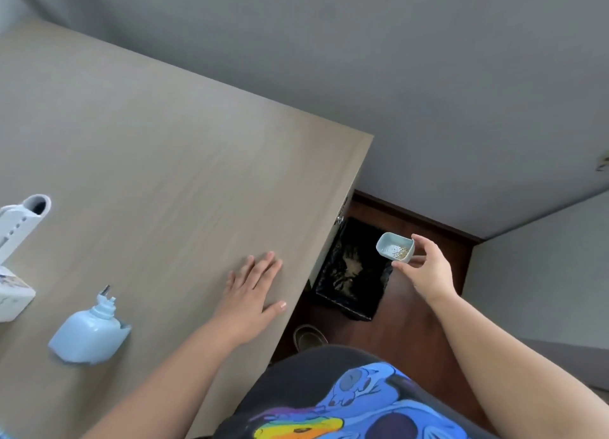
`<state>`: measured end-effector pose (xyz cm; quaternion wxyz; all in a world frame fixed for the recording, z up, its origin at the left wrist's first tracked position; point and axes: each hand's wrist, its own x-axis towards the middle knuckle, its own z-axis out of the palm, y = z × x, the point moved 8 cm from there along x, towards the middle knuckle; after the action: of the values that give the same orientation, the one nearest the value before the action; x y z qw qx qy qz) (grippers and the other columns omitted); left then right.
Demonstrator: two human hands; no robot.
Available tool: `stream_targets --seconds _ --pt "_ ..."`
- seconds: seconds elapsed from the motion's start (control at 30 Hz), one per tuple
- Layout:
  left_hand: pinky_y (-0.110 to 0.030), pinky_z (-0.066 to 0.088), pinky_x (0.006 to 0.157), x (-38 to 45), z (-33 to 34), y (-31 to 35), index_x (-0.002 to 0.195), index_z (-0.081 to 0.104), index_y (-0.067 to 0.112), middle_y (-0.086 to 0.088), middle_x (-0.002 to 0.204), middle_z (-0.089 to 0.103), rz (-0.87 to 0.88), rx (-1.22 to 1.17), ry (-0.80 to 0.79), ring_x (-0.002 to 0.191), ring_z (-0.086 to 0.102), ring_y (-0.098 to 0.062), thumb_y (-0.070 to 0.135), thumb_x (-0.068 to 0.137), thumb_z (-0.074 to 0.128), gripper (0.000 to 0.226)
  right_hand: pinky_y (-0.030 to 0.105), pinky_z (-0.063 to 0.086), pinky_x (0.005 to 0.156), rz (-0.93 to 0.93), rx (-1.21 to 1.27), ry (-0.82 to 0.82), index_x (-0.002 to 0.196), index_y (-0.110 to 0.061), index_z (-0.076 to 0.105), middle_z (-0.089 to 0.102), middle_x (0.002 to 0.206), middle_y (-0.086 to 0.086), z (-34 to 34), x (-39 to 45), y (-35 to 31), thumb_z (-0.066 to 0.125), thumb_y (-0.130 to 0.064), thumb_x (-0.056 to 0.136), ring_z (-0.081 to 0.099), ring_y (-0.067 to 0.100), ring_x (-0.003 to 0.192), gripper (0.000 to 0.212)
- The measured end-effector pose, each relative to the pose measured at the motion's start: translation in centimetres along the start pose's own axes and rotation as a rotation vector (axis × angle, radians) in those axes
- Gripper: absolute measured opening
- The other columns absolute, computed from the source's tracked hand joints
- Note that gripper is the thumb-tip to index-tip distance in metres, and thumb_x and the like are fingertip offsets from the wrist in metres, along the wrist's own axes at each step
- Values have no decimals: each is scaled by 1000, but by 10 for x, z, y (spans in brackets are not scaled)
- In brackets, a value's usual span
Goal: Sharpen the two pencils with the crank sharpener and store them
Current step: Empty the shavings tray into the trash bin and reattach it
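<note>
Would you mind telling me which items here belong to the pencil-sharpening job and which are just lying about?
Job:
pale blue crank sharpener
small blue shavings tray in the right hand
black-lined waste bin

Lying about:
white plastic holder
white box
shoe on the floor

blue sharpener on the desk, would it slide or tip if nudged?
The sharpener already lies on its side, so tipping seems unlikely. On the smooth desk its plastic shell would probably slide. With its tray out in the right hand, likely light.
</note>
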<state>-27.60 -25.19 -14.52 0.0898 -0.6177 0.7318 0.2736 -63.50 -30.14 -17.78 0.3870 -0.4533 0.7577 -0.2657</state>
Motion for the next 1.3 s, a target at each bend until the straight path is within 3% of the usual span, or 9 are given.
stream_targets --seconds 0.17,0.33,0.93,1.13,1.3 --pt "-51 -4 117 -1 1 4 147 -9 39 20 154 -22 -24 8 -38 143 -23 -15 54 92 42 76 28 47 80 125 -61 -2 129 -25 48 58 123 0 3 19 35 84 -14 66 62 14 92 73" --pt "-54 -8 115 -2 -5 7 146 -9 40 21 153 -22 -42 31 -54 143 -21 -14 54 91 44 78 38 51 91 232 -91 24 131 -24 47 57 128 3 5 31 61 83 -15 66 59 22 106 74" --pt "-54 -10 115 -3 -9 8 145 -15 40 21 151 -29 -53 58 -111 142 -23 -13 52 92 44 80 36 45 89 225 -192 37 134 -19 44 48 130 7 20 54 60 76 -10 74 52 27 112 68" --pt "-53 -10 115 -3 -9 8 145 -14 40 22 151 -28 -56 54 -108 142 -24 -13 52 92 44 80 39 47 84 177 -412 -73 133 -20 44 41 127 8 34 66 56 71 -15 74 50 31 109 65" --pt "-53 -11 115 -3 -8 9 144 -16 41 23 150 -30 -61 53 -119 141 -26 -13 51 92 44 80 42 41 92 -58 -786 -143 133 -22 43 45 124 9 61 75 29 68 -21 76 43 31 111 62"
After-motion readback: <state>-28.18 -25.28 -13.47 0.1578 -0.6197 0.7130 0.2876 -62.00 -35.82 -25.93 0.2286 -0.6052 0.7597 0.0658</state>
